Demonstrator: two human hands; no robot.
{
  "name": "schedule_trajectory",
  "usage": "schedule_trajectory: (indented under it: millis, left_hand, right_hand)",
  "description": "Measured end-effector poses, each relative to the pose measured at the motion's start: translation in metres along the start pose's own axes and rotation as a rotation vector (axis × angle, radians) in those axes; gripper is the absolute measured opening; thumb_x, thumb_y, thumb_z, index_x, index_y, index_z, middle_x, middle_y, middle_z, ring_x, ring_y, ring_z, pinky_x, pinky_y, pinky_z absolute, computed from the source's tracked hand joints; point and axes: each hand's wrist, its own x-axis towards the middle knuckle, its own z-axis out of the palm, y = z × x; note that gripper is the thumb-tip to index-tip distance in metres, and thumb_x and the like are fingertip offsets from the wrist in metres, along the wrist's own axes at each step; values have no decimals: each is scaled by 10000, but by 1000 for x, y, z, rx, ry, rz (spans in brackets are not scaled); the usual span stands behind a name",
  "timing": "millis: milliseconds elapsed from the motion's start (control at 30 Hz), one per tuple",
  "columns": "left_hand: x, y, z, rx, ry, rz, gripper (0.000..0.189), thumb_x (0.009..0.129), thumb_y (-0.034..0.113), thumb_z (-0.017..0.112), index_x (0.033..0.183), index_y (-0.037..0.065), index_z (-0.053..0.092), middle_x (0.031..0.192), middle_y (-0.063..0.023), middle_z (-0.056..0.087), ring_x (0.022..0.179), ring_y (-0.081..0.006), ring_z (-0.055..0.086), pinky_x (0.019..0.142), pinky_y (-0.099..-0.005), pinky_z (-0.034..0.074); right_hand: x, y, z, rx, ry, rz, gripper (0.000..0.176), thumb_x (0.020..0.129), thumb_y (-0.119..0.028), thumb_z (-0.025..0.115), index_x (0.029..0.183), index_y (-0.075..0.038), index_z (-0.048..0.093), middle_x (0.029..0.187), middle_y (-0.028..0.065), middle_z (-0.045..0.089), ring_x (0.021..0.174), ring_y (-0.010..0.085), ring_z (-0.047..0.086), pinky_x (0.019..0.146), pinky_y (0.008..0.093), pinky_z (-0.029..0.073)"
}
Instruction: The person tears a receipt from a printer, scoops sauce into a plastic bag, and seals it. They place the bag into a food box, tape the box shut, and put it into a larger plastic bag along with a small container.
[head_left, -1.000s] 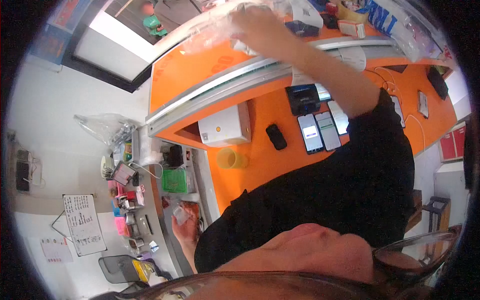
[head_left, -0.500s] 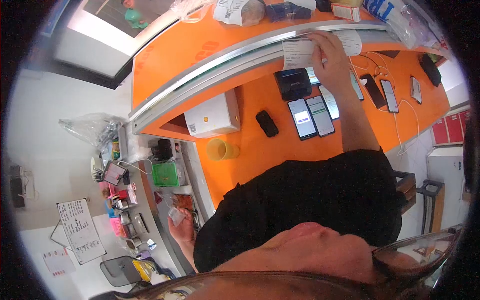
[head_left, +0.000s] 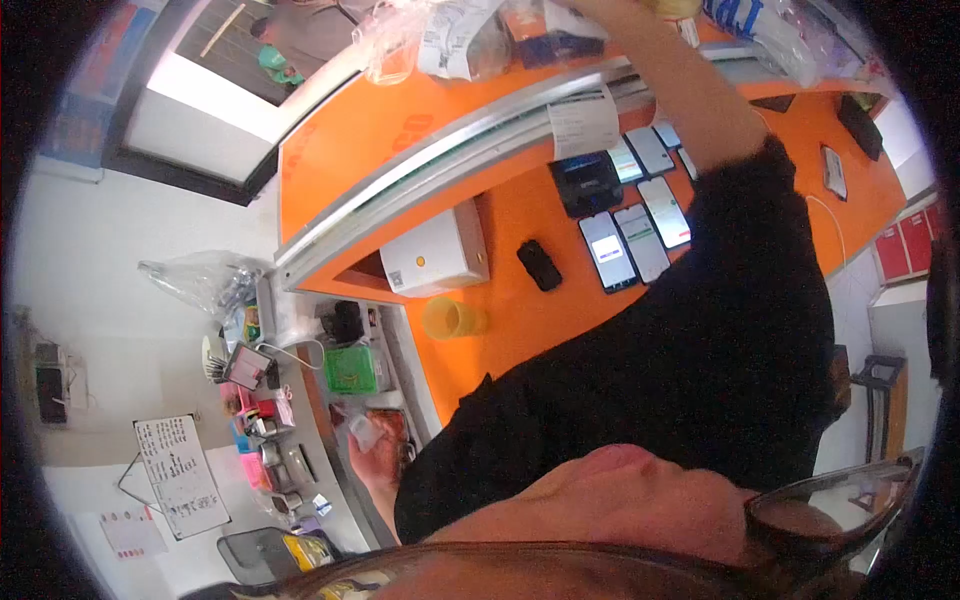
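Observation:
My left hand point(head_left: 372, 464) is low at the left, its fingers closed around a small translucent whitish plastic piece point(head_left: 367, 431) whose exact kind I cannot make out. My right arm reaches up over the counter's raised ledge. At the top edge of the view my right hand point(head_left: 598, 8) is mostly cut off, near plastic-wrapped packages point(head_left: 465, 42) and a dark blue package point(head_left: 558, 48); its fingers are hidden. Below that arm, a printed paper slip point(head_left: 585, 124) hangs from the ledge. Several phones point(head_left: 607, 252) with lit screens lie beside a black card-terminal-like device point(head_left: 587, 184).
The orange counter point(head_left: 520, 335) also bears a white box point(head_left: 435, 250), a yellowish translucent cup point(head_left: 447, 318) and a dark phone-like device point(head_left: 540, 265). A green container point(head_left: 350, 370) and a whiteboard point(head_left: 182, 475) are at left. Another person point(head_left: 310, 40) stands beyond the counter.
My right hand has left the paper slip at the ledge and moved up toward the packages. The slip still hangs there. My left hand keeps hold of the plastic piece.

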Motion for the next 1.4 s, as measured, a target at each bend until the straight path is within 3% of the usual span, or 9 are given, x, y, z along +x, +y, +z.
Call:
schedule_trajectory:
  millis: [67,133,233,333,433,533,633,1033,1400]
  left_hand:
    - [10,14,-31,52,-5,18,494,976,383,361,1241,-21,463,1173,-184,555,1027,-302,532,909,-455,438]
    - [13,17,-43,160,-69,72,481,977,382,362,1239,-4,477,1214,-181,549,1039,-301,535,912,-454,441]
    - [10,14,-31,143,-18,66,478,976,382,363,1227,-7,484,1204,-183,553,1043,-303,540,911,-457,444]
    - [13,8,-18,83,81,75,460,971,375,381,1198,-7,500,1177,-183,565,1037,-304,543,908,-457,444]
    - [15,4,-16,99,-44,33,445,963,366,404,1180,-9,505,1153,-185,570,1037,-311,542,910,-456,442]
    - [14,3,-15,82,6,42,447,957,365,413,1173,-15,504,1137,-186,574,1047,-314,540,918,-459,440]
    - [10,1,-15,94,-97,5,465,960,372,402,1184,-24,494,1129,-185,578,1057,-309,544,918,-459,440]
    - [-1,4,-28,12,-33,81,467,977,371,374,1205,-24,475,1110,-202,558,1028,-339,529,903,-493,434]
    - [-5,1,-18,35,78,90,527,977,414,343,1199,-43,484,1069,-188,566,986,-305,541,870,-436,456]
  right_hand:
    - [-17,12,7,-65,211,-151,262,833,-142,525,996,52,596,1112,272,574,1011,431,562,858,495,450]
    - [-57,-4,14,-375,560,-546,200,810,-84,513,945,36,599,1073,265,579,1083,410,526,924,458,418]
    - [-122,-85,-17,-526,109,-181,212,782,-74,533,958,28,592,1078,246,573,1158,401,476,999,449,368]
    - [-119,-42,12,-444,485,-652,257,765,-69,542,995,39,580,1112,222,565,1183,400,461,1033,479,344]
    - [-119,-35,15,-439,495,-654,277,753,-84,557,1004,29,582,1120,203,564,1221,392,434,1059,506,313]
    - [-120,-38,13,-452,458,-621,266,757,-80,553,997,29,583,1123,202,564,1228,396,422,1068,498,305]
    - [-120,-37,15,-458,499,-652,256,755,-74,550,988,29,582,1122,200,564,1228,398,418,1070,496,303]
    - [-119,-46,17,-505,471,-526,249,757,-57,550,987,33,583,1142,194,569,1239,383,423,1057,494,310]
    - [-122,-47,23,-551,493,-420,285,792,-93,546,1063,-15,588,1247,136,534,1297,326,381,1047,523,297]
